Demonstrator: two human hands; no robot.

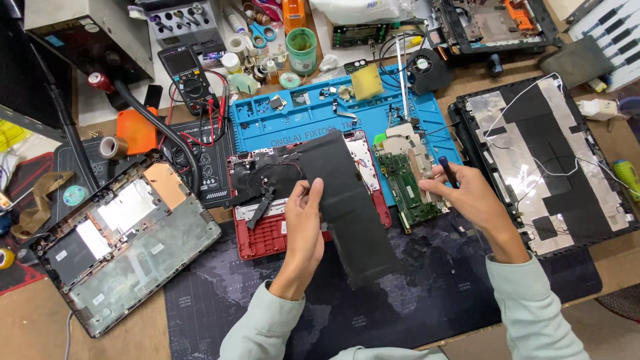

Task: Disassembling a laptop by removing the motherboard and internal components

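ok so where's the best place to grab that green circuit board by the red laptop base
Grip the green circuit board by its long bare edges, coming from above at its near end. It lies flat, and the right hand with a dark tool crowds its right side, so the left edge is freer.

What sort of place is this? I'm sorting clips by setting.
Most likely an electronics repair bench: a multimeter beside a blue work mat, a bare green circuit board, and an opened red laptop shell under the left hand, which holds a black panel.
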